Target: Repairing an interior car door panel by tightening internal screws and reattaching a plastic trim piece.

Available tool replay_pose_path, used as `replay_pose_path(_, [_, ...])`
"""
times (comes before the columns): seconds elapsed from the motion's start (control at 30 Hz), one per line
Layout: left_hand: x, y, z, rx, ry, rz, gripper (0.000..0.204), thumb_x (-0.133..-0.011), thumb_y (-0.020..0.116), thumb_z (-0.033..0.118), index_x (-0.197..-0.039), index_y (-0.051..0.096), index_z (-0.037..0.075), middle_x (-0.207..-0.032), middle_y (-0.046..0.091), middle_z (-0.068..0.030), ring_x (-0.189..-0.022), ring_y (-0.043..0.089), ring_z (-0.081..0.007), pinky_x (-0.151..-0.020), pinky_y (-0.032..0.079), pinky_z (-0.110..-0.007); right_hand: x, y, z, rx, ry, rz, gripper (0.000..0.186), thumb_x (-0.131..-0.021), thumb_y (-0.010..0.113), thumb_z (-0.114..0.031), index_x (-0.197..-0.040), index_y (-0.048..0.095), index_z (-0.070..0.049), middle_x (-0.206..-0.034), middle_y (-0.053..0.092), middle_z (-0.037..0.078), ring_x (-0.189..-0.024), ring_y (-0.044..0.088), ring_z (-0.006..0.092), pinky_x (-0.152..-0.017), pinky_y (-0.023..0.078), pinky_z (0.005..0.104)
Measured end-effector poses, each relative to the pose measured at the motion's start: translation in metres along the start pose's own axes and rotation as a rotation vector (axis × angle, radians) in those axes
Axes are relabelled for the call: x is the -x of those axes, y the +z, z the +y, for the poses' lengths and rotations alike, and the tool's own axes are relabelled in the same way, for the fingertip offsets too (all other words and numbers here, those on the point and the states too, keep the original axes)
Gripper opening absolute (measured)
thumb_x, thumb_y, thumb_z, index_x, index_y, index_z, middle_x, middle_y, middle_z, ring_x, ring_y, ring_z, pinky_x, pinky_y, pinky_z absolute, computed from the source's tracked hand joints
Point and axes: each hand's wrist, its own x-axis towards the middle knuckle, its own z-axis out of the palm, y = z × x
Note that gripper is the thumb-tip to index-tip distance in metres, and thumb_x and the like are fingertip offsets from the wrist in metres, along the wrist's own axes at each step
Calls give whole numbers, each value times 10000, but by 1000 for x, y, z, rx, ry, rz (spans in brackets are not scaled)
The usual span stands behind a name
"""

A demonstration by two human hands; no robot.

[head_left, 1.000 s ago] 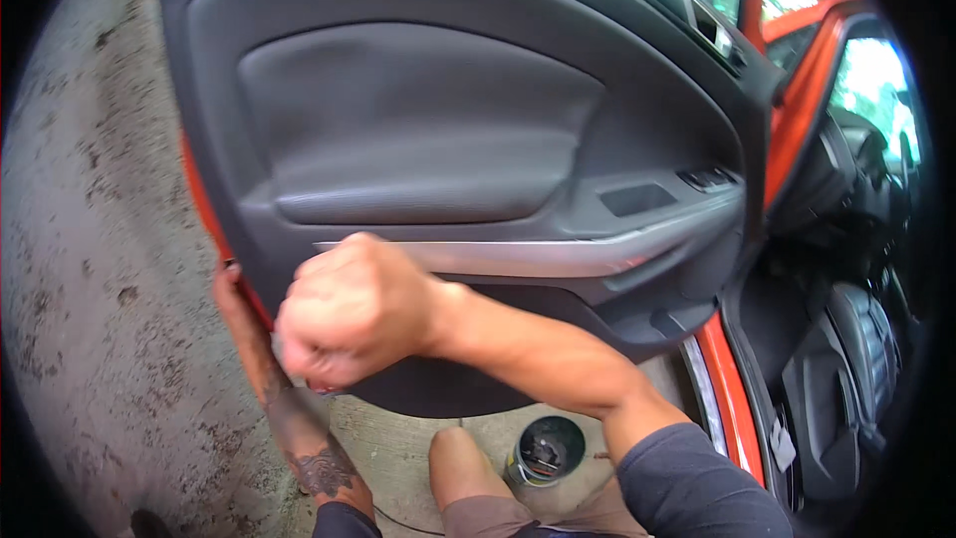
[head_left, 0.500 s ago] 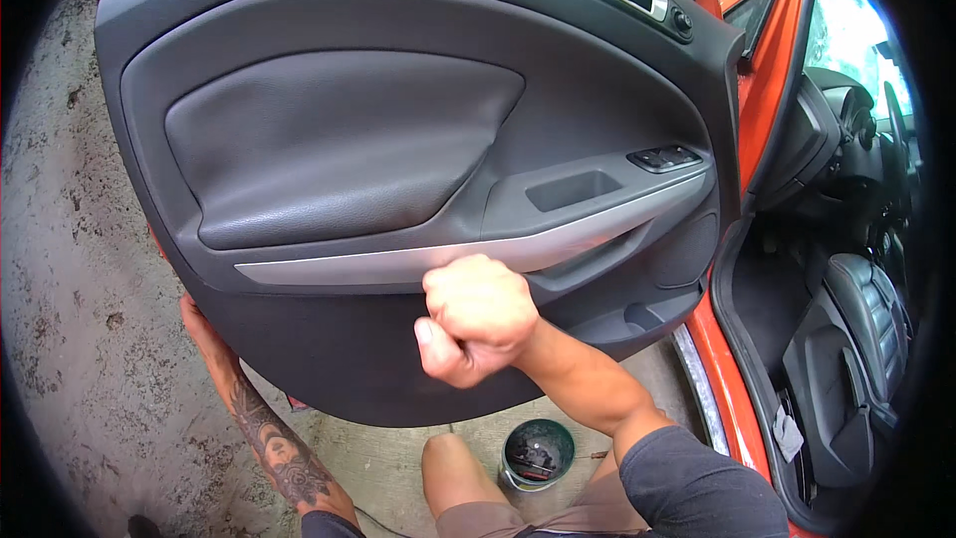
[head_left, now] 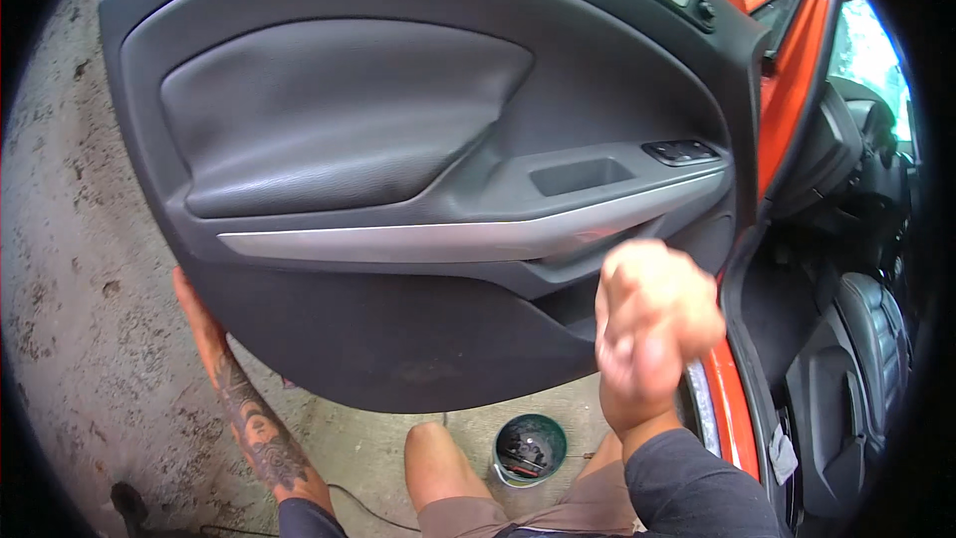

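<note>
A dark grey car door panel [head_left: 418, 329] with a silver trim strip [head_left: 398, 242] stands across the view on an open orange door. My right hand [head_left: 657, 314] is a fist in front of the panel's lower right part, slightly blurred, with nothing visible in it. Whether the fist touches the panel is unclear. My left hand [head_left: 186, 294] is at the panel's lower left edge, its fingers hidden behind the door. Above the right fist are the armrest pocket [head_left: 581, 177] and the window switches [head_left: 681, 151].
Between my knees stands a round dark green bucket [head_left: 531, 448] with tools in it. A cable [head_left: 368, 510] runs over the concrete floor [head_left: 80, 319]. To the right are the orange door sill [head_left: 737, 408] and a black car seat [head_left: 846, 399].
My right fist has moved right, from the middle of the trim strip to the panel's lower right. My left hand stays at the left edge. The whole view has shifted slightly.
</note>
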Motion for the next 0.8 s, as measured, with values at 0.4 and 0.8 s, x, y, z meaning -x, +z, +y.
replay_pose_path(0.4, [7,22,19,20,-52,23,483,-1020,388,451,-1250,552,60,-1152,610,-54,-1021,592,-180,-874,479,-326,5,-58,35,54,172,537,298,-866,420,-40,-587,317,-71,-459,313,37,-366,246,83,-372,178,254])
replay_pose_path(0.8, [21,52,24,-39,-6,88,414,-1009,390,393,-1043,620,51,-973,620,-9,-864,548,-140,-804,436,-293,-14,-22,28,1075,241,-354,129,-807,720,-124,-802,627,-35,-782,616,88,-776,601,239,-722,464,365])
